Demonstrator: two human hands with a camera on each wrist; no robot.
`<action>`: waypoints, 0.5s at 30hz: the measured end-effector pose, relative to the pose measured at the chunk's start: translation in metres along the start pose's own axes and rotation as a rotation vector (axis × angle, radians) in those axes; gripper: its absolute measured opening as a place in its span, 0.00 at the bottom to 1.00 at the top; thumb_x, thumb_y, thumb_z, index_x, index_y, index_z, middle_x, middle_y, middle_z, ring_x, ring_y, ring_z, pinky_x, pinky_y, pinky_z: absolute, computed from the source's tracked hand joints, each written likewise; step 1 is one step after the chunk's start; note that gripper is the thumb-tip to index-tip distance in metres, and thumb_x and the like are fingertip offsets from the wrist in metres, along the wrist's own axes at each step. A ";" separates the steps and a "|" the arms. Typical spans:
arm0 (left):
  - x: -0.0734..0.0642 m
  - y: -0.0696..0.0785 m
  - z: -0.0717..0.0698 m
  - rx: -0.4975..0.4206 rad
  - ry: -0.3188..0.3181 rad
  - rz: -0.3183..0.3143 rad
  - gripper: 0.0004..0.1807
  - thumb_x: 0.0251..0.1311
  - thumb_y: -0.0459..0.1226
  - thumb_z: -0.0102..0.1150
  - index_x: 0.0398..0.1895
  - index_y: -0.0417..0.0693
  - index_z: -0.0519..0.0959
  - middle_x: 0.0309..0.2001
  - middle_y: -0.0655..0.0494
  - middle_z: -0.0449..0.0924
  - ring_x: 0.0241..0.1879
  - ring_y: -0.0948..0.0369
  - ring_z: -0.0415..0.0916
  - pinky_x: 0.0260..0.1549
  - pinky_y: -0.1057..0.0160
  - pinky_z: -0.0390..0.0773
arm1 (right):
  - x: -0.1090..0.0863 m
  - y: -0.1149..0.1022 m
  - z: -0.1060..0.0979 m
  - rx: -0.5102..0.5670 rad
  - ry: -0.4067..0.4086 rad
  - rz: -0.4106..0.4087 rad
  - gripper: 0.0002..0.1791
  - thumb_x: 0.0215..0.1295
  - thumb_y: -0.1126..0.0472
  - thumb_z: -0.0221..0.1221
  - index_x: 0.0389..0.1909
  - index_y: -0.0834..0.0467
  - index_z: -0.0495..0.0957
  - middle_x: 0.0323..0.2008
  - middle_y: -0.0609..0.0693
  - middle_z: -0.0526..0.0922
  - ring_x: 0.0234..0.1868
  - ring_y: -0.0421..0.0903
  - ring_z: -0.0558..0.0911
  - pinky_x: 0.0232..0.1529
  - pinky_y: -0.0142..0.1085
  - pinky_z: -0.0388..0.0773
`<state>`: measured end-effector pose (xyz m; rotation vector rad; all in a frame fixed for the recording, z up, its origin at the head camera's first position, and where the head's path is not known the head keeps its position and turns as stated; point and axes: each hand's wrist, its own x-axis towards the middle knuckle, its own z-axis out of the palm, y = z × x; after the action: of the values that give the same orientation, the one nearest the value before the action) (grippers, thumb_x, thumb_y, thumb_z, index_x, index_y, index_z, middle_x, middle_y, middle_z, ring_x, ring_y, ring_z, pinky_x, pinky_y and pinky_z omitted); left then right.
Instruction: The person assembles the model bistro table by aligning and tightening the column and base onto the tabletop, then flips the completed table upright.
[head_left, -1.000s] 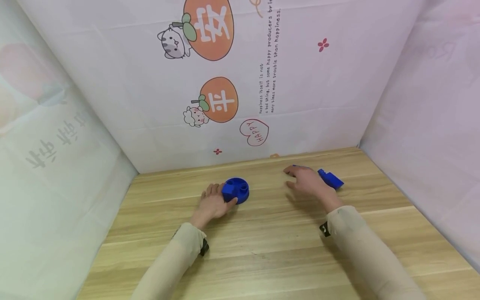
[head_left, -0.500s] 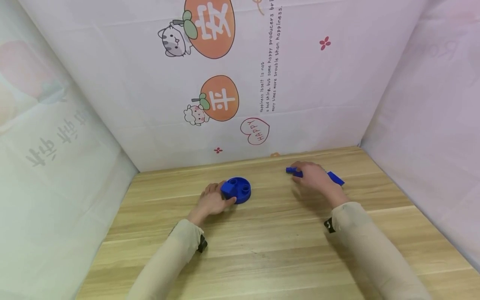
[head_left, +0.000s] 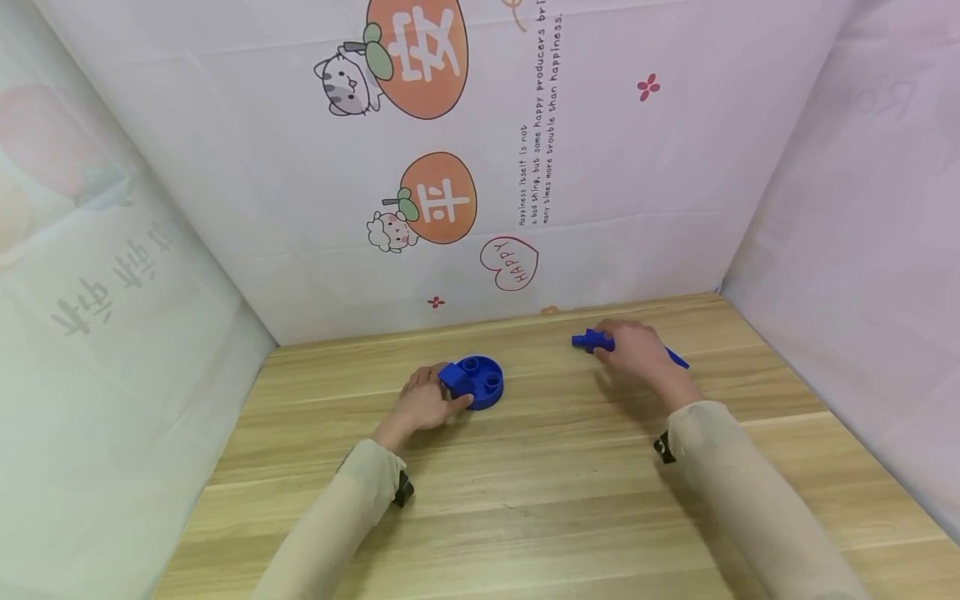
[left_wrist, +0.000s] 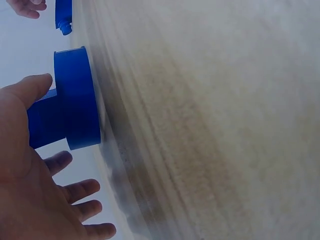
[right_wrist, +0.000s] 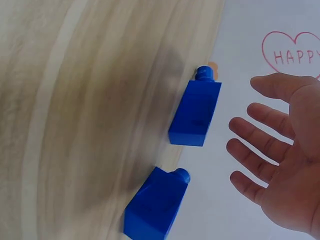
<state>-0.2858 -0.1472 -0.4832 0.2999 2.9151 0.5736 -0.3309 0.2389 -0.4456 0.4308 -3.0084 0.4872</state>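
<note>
A round blue base (head_left: pixel 482 400) with two raised sockets lies on the table, and a square blue block (head_left: pixel 453 377) stands on its left part. My left hand (head_left: pixel 420 406) holds this block; in the left wrist view the thumb is above the block (left_wrist: pixel 46 122) and the index finger below it. My right hand (head_left: pixel 637 350) hovers by a blue block with a round peg (head_left: pixel 596 340). A second pegged blue block (head_left: pixel 677 358) is partly hidden behind this hand. In the right wrist view the fingers (right_wrist: pixel 260 137) extend apart from both blocks.
A wood-grain table (head_left: pixel 510 517) lies under everything. White printed cloth (head_left: pixel 600 167) rises at its back edge, with further cloth walls at left (head_left: pixel 112 375) and right (head_left: pixel 847 250).
My right hand has shifted slightly right, uncovering the nearer pegged block and covering more of the other. The base under my left hand has tilted or turned slightly, showing both sockets.
</note>
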 end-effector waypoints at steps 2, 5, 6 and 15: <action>0.000 -0.001 0.000 -0.005 -0.004 -0.001 0.49 0.65 0.66 0.50 0.79 0.47 0.52 0.76 0.38 0.53 0.77 0.41 0.47 0.74 0.40 0.53 | 0.000 0.003 0.001 0.003 0.000 0.012 0.25 0.68 0.54 0.61 0.63 0.62 0.74 0.57 0.65 0.81 0.59 0.66 0.77 0.62 0.66 0.66; 0.000 -0.001 -0.001 -0.029 0.008 0.007 0.47 0.65 0.63 0.53 0.78 0.45 0.55 0.75 0.38 0.56 0.76 0.40 0.50 0.73 0.39 0.55 | 0.000 0.007 0.003 0.007 -0.003 0.027 0.25 0.69 0.55 0.60 0.63 0.62 0.74 0.60 0.65 0.79 0.61 0.68 0.75 0.63 0.67 0.65; 0.000 -0.001 -0.002 -0.032 0.011 0.009 0.46 0.65 0.62 0.53 0.77 0.44 0.57 0.74 0.38 0.58 0.76 0.41 0.51 0.73 0.40 0.55 | 0.000 0.009 0.004 0.003 -0.004 0.032 0.25 0.69 0.55 0.60 0.63 0.62 0.74 0.60 0.65 0.79 0.61 0.68 0.74 0.63 0.66 0.65; 0.003 -0.001 -0.005 -0.125 0.002 -0.001 0.46 0.65 0.62 0.53 0.78 0.48 0.53 0.74 0.36 0.58 0.75 0.41 0.52 0.73 0.38 0.54 | 0.001 0.015 0.005 -0.020 -0.039 0.082 0.30 0.69 0.53 0.60 0.68 0.63 0.69 0.67 0.68 0.71 0.67 0.71 0.66 0.66 0.68 0.61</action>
<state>-0.2894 -0.1494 -0.4798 0.2824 2.8649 0.7526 -0.3366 0.2505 -0.4549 0.3205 -3.0755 0.4599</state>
